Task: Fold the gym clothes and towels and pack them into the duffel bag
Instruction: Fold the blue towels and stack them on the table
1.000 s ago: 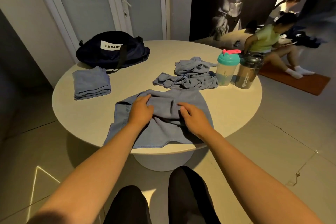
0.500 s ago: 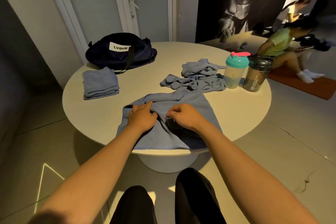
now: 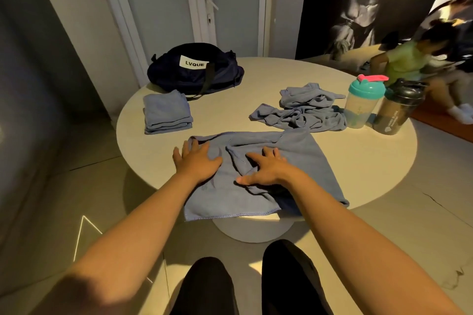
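Blue towel (image 3: 307, 158): spread at the table's (image 3: 371, 161) near edge, rumpled in the middle, near hem hanging over the rim.
Left hand (image 3: 197, 161): flat on its left part, fingers straight and spread.
Right hand (image 3: 266, 169): pressing the central wrinkle, fingers splayed.
Risk: overhanging cloth may slide off if smoothing drags it nearward.
Duffel bag (image 3: 194, 77): far left edge, well apart.

Pressing left hand (image 3: 197, 160) and right hand (image 3: 266, 169), fingers spread, flat on a rumpled blue towel (image 3: 307, 161) at the near edge of the round worktop (image 3: 371, 161), hem hanging over. Sharing the worktop, farther back, with a folded stack (image 3: 166, 112) just before a dark bag (image 3: 197, 71) on the left, and a crumpled heap (image 3: 304, 112) just beside a teal shaker (image 3: 363, 102) and a black shaker (image 3: 398, 107) on the right.
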Demonstrator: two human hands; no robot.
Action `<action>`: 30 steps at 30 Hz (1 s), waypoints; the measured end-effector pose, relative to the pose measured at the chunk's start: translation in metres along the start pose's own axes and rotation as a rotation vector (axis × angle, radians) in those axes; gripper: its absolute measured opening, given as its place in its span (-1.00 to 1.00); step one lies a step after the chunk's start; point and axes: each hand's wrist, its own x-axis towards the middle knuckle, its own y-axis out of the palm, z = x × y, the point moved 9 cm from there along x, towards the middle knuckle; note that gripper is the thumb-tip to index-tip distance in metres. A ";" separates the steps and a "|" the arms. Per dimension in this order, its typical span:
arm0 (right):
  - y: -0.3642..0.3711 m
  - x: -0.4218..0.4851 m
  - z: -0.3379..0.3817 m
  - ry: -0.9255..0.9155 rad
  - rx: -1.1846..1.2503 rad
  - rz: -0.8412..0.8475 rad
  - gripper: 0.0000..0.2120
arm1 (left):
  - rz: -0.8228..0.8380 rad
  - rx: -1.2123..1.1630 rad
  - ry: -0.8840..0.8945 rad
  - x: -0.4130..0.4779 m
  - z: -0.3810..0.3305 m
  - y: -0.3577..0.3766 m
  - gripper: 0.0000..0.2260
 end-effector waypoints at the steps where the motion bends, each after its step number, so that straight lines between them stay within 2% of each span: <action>1: 0.001 0.003 0.004 0.023 -0.014 -0.011 -0.12 | -0.063 0.003 0.056 -0.001 -0.009 -0.005 -0.41; 3: -0.003 0.008 0.018 -0.006 0.024 -0.110 -0.29 | -0.168 -0.088 0.198 -0.008 -0.032 -0.012 -0.52; 5: -0.008 0.008 0.034 -0.118 0.158 -0.186 -0.52 | -0.145 -0.205 0.239 -0.010 -0.041 -0.007 -0.58; 7: -0.010 0.002 0.043 -0.200 0.367 -0.143 -0.69 | -0.074 -0.182 0.168 -0.004 -0.031 0.005 -0.56; 9: -0.014 -0.006 0.040 -0.198 0.553 -0.082 -0.70 | -0.011 -0.141 0.063 0.005 -0.015 0.010 -0.50; 11: -0.022 -0.011 0.033 -0.202 0.654 -0.099 -0.74 | -0.023 -0.155 0.015 0.009 -0.012 0.005 -0.52; 12: -0.029 -0.011 0.026 -0.203 0.651 -0.169 -0.75 | -0.055 -0.168 0.015 0.011 -0.016 -0.001 -0.55; 14: -0.042 -0.005 0.006 -0.152 0.482 -0.382 -0.77 | -0.114 -0.190 0.052 0.013 -0.034 -0.009 -0.56; 16: -0.043 0.003 -0.011 -0.089 0.326 -0.459 -0.81 | -0.096 -0.260 0.146 0.017 -0.057 -0.007 -0.54; 17: -0.038 0.008 -0.015 -0.082 0.272 -0.421 -0.79 | -0.067 -0.306 0.199 0.019 -0.068 -0.003 -0.54; 19: -0.022 0.014 -0.018 -0.098 0.156 -0.286 -0.53 | -0.036 -0.367 0.271 0.022 -0.083 0.004 -0.65; 21: -0.017 0.013 -0.022 -0.104 0.069 -0.268 -0.38 | -0.134 -0.448 0.297 0.022 -0.086 -0.002 -0.80; 24: -0.021 0.010 -0.034 -0.026 -0.007 -0.330 -0.34 | -0.318 -0.667 0.237 0.016 -0.070 -0.022 -0.62; 26: -0.021 0.012 -0.045 0.063 0.033 -0.285 -0.31 | -0.421 -0.685 0.178 0.016 -0.052 -0.034 -0.63; 28: -0.019 0.014 -0.052 0.136 0.053 -0.220 -0.27 | -0.417 -0.639 0.100 0.022 -0.036 -0.035 -0.67; 30: -0.018 0.013 -0.056 0.199 0.035 -0.188 -0.23 | -0.341 -0.535 0.016 0.033 -0.021 -0.026 -0.65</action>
